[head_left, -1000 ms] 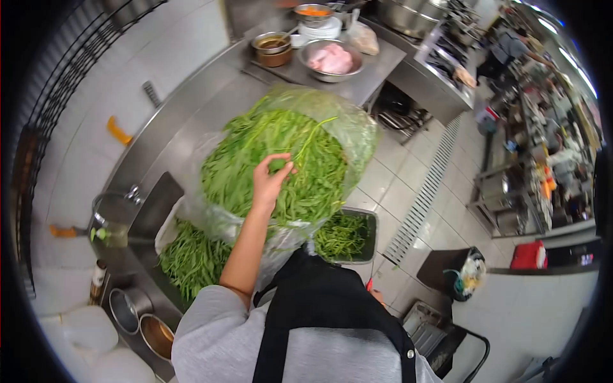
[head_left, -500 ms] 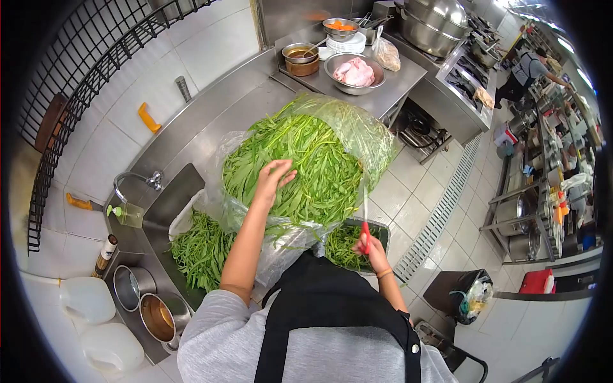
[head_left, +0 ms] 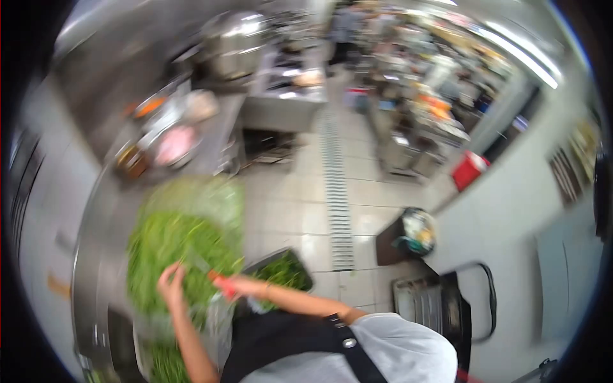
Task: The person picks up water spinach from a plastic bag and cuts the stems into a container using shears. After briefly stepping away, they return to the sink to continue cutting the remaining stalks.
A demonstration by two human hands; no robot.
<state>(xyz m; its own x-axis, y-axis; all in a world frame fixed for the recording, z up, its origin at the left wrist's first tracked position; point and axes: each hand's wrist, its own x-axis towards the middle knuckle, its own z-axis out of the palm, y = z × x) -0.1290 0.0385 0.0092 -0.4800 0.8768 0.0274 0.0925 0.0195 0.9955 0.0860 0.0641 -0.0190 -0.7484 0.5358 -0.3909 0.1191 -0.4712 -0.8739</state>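
A big clear plastic bag (head_left: 220, 191) lies open, full of long-leaved greens that look like water spinach (head_left: 169, 239). Over the near part of this heap is my left hand (head_left: 171, 284), its fingertips pinched together, apparently on a stem; blur hides the detail. My right hand (head_left: 246, 285) grips red-handled scissors (head_left: 222, 285), whose blades point toward the left fingertips above the leaves. To the right of the bag stands a dark tub (head_left: 305, 271) with cut greens (head_left: 281, 271) in it. More greens (head_left: 167, 362) sit below my left forearm, by the sink.
On the steel counter at the back left stand a bowl of pale pink raw meat (head_left: 175, 145) and a brown pot (head_left: 132, 161). A floor drain grate (head_left: 335, 198) runs away from me. A bin (head_left: 402, 239) and a black chair (head_left: 472, 300) are at right. Another person (head_left: 345, 32) stands far back.
My view has swung to the right, so the bag and counter now appear further left. My right hand has brought the scissors over the greens, close to my left hand, whose fingers have drawn together.
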